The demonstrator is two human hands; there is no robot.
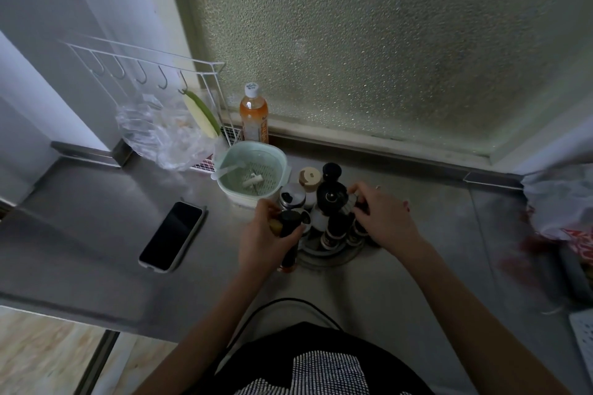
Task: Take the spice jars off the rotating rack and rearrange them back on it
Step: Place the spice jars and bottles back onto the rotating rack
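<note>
Nearest to me, the person's two forearms reach out over the steel counter (96,202) toward the rotating rack (330,250), which I take as the marker for everything else.

At the rack's near left edge, the left hand (266,240) is wrapped around a tall black-capped jar (290,234). The fingers are closed round its upper body, the jar stands nearly upright, and its orange-tinted base sits just off the rack's rim; whether it touches the counter I cannot tell.

On the rack's right side, the right hand (382,218) is curled in among the standing jars (333,231), fingertips pinched at the top of one of them (353,202). It looks like a grip, though the fingers hide how firmly it holds.

So the step in hand looks like moving jars one by one, the left jar either just lifted off or about to be set in. It could be either. The next move calls for keeping that tall jar upright and clear of its neighbours, since they stand packed together and a knock could topple them.

Behind the rack to the left sits a pale green colander bowl (253,170) and a few loose jars (301,189) between the two. Well to the left of the rack lies a phone (171,236). Farther back stands an orange drink bottle (254,115) against the frosted window (385,42).
</note>
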